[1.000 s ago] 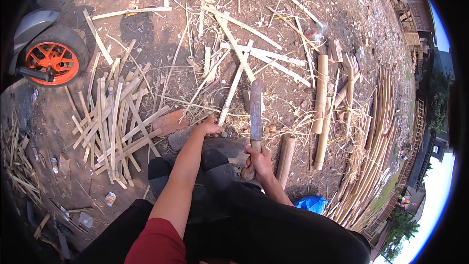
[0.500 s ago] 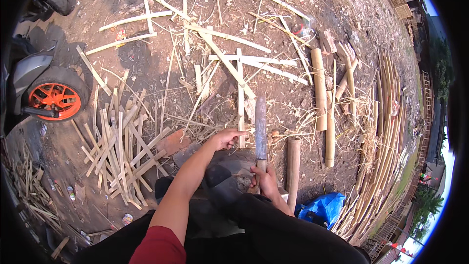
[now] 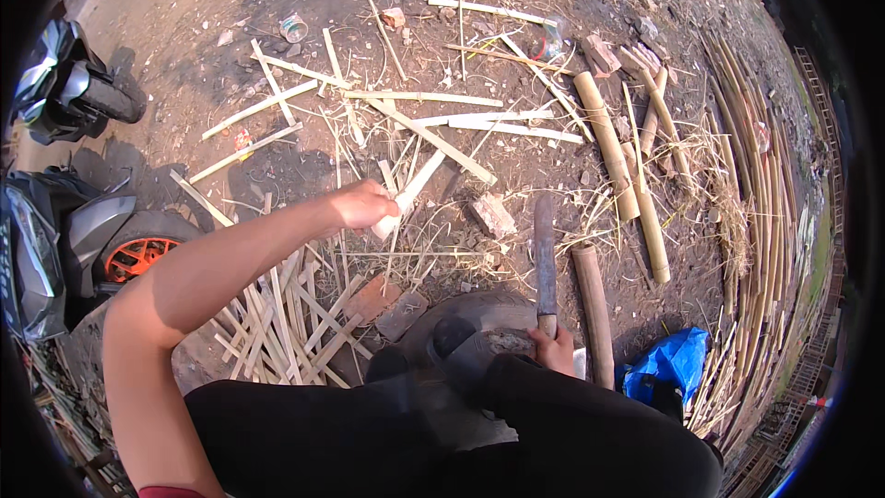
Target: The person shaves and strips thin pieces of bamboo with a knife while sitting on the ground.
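My left hand [image 3: 362, 204] reaches forward over the dirt, its fingers closed around the near end of a pale split bamboo strip [image 3: 412, 190] that lies angled away from me. My right hand [image 3: 556, 347] rests by my knee and grips the handle of a long machete [image 3: 545, 254], whose blade points away from me over the ground. My black-trousered legs fill the lower middle of the view. A round bamboo pole [image 3: 594, 310] lies just right of the machete.
A pile of split bamboo strips [image 3: 295, 314] lies at my left, with bricks [image 3: 387, 304] beside it. Thicker bamboo poles [image 3: 613, 152] and long stacked canes [image 3: 765, 221] lie right. A motorbike with an orange wheel [image 3: 134, 254] stands left; a blue bag [image 3: 673, 364] sits lower right.
My left hand has stretched forward from near my knees to a strip on the ground. The machete stays in my right hand. My view has shifted forward and left.
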The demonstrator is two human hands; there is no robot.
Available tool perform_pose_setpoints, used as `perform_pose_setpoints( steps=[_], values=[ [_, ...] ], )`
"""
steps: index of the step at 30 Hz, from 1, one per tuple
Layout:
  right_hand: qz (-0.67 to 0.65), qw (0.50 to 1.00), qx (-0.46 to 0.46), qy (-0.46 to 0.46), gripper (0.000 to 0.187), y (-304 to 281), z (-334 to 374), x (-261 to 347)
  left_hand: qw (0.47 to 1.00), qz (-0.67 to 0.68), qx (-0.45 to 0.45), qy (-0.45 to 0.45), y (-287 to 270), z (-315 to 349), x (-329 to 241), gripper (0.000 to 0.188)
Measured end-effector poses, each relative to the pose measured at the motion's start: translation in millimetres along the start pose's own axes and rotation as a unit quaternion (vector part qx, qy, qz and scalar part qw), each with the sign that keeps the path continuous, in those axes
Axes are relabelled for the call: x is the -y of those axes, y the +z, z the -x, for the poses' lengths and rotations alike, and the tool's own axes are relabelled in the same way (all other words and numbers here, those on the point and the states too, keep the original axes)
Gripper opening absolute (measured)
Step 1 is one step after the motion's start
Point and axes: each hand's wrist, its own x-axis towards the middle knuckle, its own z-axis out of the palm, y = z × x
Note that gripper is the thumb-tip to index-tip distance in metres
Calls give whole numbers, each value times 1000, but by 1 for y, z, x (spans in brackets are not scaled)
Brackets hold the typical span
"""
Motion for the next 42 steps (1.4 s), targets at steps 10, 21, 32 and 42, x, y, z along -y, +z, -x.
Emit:
perform_pose_setpoints(
  steps=[10,21,32,42],
  values=[
    [-15,990,-21,-141,19,-39,57,120,983,35,94,153,36,89,101,18],
    [-190,913,248,-263,32,89,42,237,964,74,-119,226,163,61,154,28],
    [50,862,403,-302,24,237,10,209,834,143,-433,310,46,176,75,40],
    [193,769,466,-394,42,256,24,167,746,32,-581,325,61,200,70,21]
  ],
)
